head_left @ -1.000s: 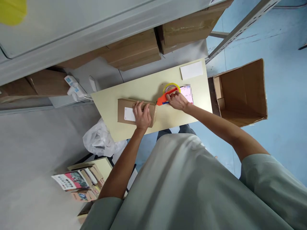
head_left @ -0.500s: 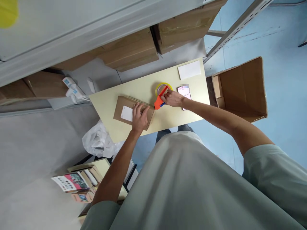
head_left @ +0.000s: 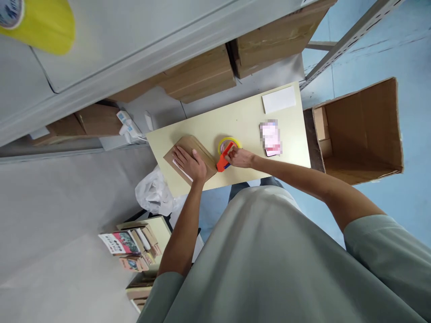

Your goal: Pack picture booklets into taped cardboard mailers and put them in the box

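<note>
My left hand (head_left: 192,165) lies flat with fingers spread on top of a brown cardboard package (head_left: 191,142), partly covering its white label (head_left: 182,170). Wrapped round the handle of an orange tape dispenser (head_left: 222,162), my right hand (head_left: 239,157) holds it at the package's right corner. A roll of yellow-edged tape (head_left: 222,142) sits in the dispenser. Whether tape is stuck to the package there, I cannot make out. Both package and dispenser are over a cream table (head_left: 208,123).
A phone (head_left: 270,138) and a white flat box (head_left: 279,99) lie on the table's right part. An open carton (head_left: 363,130) stands to the right. Shelving with cardboard boxes (head_left: 202,74) runs behind. Books (head_left: 129,242) and a plastic bag (head_left: 153,193) are at lower left.
The package has turned on the table, and my left hand has gone from a bent-finger grip to lying flat on it. The dispenser remains in my right hand. The camera view has shifted.
</note>
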The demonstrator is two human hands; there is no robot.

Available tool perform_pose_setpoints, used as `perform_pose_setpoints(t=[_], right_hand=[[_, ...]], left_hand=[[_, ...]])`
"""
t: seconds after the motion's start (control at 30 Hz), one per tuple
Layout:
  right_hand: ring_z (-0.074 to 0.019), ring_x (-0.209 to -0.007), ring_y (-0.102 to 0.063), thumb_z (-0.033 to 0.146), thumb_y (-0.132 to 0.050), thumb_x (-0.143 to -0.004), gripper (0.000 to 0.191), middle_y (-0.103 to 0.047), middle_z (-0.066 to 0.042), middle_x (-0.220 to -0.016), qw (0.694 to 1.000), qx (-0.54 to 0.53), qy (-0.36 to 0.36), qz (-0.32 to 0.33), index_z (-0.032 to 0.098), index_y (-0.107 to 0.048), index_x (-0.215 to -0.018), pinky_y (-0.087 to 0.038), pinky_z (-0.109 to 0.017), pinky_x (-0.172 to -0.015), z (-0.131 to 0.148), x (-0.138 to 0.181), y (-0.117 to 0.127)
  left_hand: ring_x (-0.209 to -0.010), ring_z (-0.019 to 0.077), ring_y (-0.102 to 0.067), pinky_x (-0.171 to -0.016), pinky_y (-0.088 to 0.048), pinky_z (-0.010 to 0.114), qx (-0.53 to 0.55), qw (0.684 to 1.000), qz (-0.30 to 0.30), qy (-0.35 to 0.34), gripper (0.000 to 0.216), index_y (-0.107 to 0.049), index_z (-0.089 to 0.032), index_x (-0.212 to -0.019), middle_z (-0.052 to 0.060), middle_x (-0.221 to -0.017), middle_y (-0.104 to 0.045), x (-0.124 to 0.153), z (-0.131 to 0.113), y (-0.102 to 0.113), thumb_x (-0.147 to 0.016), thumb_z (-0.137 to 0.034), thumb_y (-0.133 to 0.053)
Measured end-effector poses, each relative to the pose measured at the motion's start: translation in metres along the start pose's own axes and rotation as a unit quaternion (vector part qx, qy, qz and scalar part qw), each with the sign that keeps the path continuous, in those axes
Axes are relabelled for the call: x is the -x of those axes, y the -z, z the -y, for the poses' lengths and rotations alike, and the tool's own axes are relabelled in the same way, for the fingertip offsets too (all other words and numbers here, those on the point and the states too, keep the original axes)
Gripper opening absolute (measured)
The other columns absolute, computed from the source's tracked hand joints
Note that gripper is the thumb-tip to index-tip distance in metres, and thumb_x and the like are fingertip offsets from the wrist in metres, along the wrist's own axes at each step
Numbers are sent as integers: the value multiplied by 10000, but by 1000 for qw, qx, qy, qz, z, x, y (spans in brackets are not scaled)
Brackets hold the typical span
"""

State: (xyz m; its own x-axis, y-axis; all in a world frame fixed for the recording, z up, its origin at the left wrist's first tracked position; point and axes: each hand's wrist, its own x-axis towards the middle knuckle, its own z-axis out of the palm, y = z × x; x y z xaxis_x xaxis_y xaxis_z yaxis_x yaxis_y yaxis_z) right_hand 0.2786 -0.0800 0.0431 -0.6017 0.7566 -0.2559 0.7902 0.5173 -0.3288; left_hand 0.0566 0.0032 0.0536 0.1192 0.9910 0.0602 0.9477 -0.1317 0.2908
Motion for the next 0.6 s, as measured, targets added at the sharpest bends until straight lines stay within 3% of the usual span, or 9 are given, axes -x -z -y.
perform_pose_setpoints(t=[0.13, 0.27, 0.5, 0.6], right_hand=[[-309, -935, -791, -23, -404, -988, 482, -812, -232, -1059, 995, 62, 63, -40, -62, -595, -1428, -534, -531, -1034, 40, -18, -8], [-294, -841, -784, -82, -407, -951, 451, -802, -226, -1058, 997, 47, 38, -56, -45, -655, -1326, -590, -481, -843, 79, -35, -15], [-235, -751, -734, -95, -348, -960, 427, -792, -144, -921, 999, 16, -15, -31, 28, -656, -1228, -546, -374, -730, 91, -46, -12], [-243, -753, -742, -85, -372, -957, 399, -797, -159, -914, 999, 3, -28, -20, 19, -647, -1227, -538, -385, -756, 84, -43, -7]], left_hand=[[-1572, 351, -417, -1329, -265, 547, 23, 993, 69, -95, 710, -490, -70, -1626, 262, -1625, -513, -16, 5, 14, -1144, -504, -201], [-1476, 376, -493, -1266, -331, 575, 26, 991, 77, -104, 611, -657, -168, -1516, 237, -1501, -581, -23, 3, 16, -1137, -491, -304], [-1674, 353, -222, -1366, -95, 614, 62, 977, 116, -167, 508, -677, -238, -1484, 152, -1705, -431, -25, -1, 12, -1133, -429, -365], [-1695, 351, -173, -1370, -74, 632, 77, 976, 127, -160, 516, -661, -241, -1501, 146, -1720, -426, -26, 3, 10, -1132, -437, -359]])
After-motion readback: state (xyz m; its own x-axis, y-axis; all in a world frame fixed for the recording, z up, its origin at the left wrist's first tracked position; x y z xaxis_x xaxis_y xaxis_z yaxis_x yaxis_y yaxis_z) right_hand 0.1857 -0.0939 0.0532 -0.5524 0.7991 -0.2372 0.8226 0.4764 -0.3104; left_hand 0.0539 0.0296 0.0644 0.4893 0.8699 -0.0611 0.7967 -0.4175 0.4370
